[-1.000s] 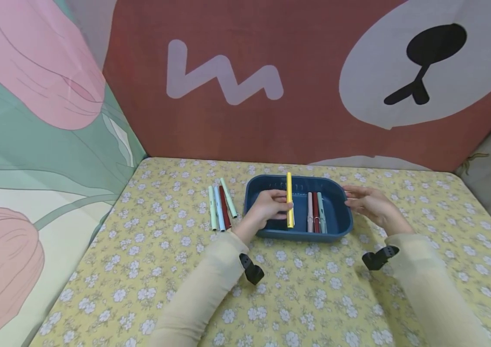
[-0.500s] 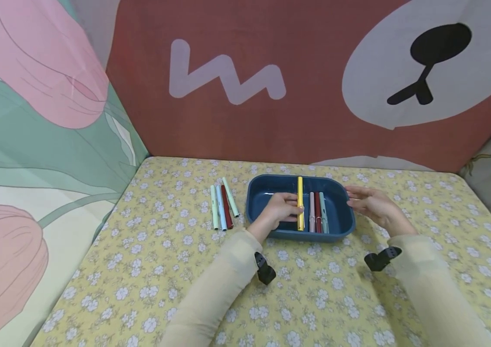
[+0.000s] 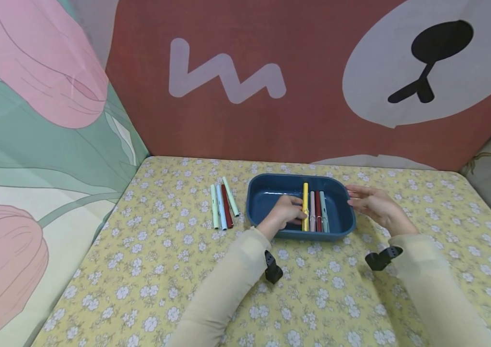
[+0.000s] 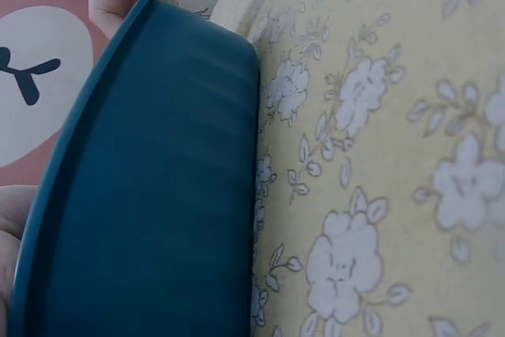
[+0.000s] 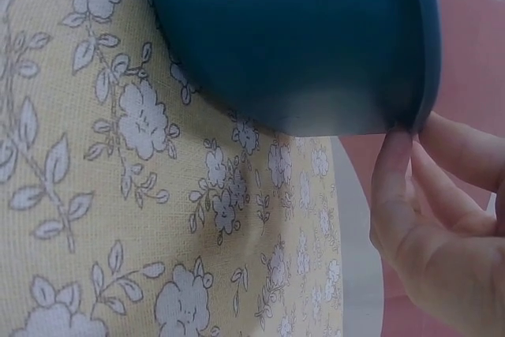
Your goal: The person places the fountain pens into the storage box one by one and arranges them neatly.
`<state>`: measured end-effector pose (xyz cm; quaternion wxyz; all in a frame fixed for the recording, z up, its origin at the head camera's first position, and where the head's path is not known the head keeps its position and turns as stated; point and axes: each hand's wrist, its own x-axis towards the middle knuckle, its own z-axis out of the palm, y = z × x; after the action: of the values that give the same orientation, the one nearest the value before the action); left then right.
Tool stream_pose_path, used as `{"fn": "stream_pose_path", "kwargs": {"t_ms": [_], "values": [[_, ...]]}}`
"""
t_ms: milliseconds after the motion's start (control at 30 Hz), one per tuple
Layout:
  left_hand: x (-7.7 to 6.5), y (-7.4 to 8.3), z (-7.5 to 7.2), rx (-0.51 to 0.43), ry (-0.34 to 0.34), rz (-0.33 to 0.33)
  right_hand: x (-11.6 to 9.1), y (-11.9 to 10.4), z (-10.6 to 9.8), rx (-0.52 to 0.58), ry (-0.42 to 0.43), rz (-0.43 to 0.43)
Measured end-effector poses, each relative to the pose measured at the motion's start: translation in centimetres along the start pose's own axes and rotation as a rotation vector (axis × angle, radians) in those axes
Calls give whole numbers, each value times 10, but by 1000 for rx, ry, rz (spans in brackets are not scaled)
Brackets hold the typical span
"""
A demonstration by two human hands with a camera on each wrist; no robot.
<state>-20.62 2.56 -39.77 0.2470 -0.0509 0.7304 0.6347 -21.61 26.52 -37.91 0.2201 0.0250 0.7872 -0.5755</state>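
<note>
My left hand (image 3: 286, 212) pinches a yellow pen (image 3: 305, 193) low inside the blue tray (image 3: 258, 221), in the head view. The pen stands lengthwise, close beside a row of a pink pen (image 3: 312, 207), a dark red pen (image 3: 318, 207) and a grey-green pen (image 3: 324, 207), their clips toward the near side. My right hand (image 3: 375, 207) touches the tray's right end with its fingertips; in the right wrist view its fingers (image 5: 465, 151) are at the rim. The left wrist view shows mostly the tray's outer wall (image 4: 158, 171), which hides the pens.
Left of the tray, several pens lie loosely together on the flowered tablecloth (image 3: 141, 270): two pale green ones, a light blue pen (image 3: 221, 207) and a dark red one. Behind the table rises a red printed cloth backdrop (image 3: 236, 130).
My left hand has carried the yellow pen rightward and lowered it into the tray, up beside the pink pen. The right hand has stayed at the tray's right end.
</note>
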Motion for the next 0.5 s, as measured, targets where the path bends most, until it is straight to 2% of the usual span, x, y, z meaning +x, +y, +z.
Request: {"fn": "stream_pose_path", "kwargs": {"t_ms": [500], "values": [[0, -1, 2, 73, -1, -32, 1, 0, 0, -1, 5, 12]]}}
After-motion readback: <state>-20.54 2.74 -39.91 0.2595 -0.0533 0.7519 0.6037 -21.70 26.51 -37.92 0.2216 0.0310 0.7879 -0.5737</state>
